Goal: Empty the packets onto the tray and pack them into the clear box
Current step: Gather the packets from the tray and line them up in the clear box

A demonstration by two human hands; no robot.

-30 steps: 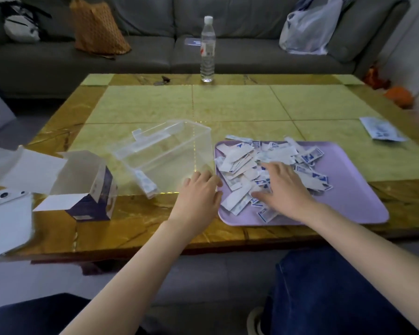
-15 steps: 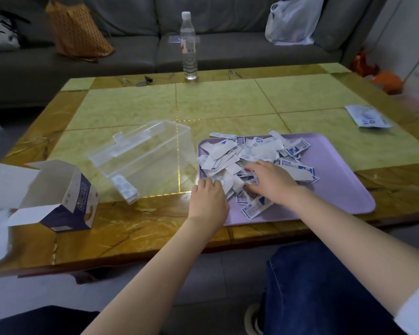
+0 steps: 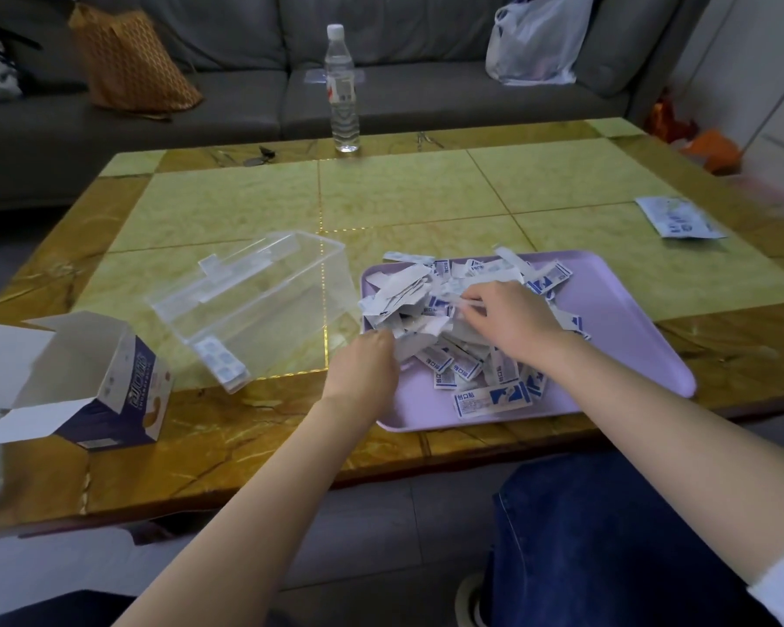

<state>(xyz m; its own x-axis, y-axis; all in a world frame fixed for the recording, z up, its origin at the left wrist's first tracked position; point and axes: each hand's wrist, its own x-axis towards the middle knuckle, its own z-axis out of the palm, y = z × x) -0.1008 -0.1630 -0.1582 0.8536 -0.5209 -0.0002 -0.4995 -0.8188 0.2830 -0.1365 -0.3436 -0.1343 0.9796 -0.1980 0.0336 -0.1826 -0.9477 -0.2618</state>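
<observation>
**Packets out, packing not yet begun**

On the worktop [image 3: 426,205] the tray [image 3: 630,337] carried the packets [image 3: 431,305] in a loose heap at its left half. The box [image 3: 254,305] lay tipped on its side just left of the tray, apparently empty but for a label. Emptying looked done; gathering was the step in hand. The next move called for a firm bunch lifted clear and carried left into the box's mouth.

Both arms reached forward, palms down. The right hand [image 3: 512,319] lay on the heap, fingers loosely bent. The left hand [image 3: 365,368] curled at the heap's near-left edge. Whether either gripped packets could not be told.
</observation>
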